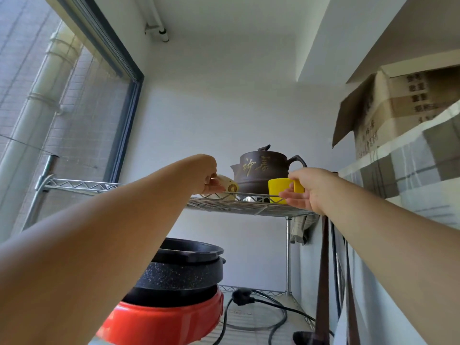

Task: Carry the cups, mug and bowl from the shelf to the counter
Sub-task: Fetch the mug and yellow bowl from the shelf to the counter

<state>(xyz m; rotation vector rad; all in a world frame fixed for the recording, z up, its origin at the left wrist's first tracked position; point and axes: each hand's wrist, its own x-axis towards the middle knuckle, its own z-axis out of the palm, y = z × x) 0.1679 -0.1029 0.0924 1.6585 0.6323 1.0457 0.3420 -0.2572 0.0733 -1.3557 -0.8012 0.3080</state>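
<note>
On the wire shelf (pixel 249 207), the left hand (pixel 207 176) pinches a tilted white cup (pixel 230 186) at the brown teapot's (pixel 261 170) nine o'clock; the right hand (pixel 308 189) grips the yellow mug's (pixel 280 191) handle at four o'clock.

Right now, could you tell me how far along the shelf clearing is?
Nothing visibly delivered; the counter is out of view. In hand: left hand grips a cream cup, right hand holds the yellow mug, both at the wire shelf. Carrying remains; no bowl visible.
</note>
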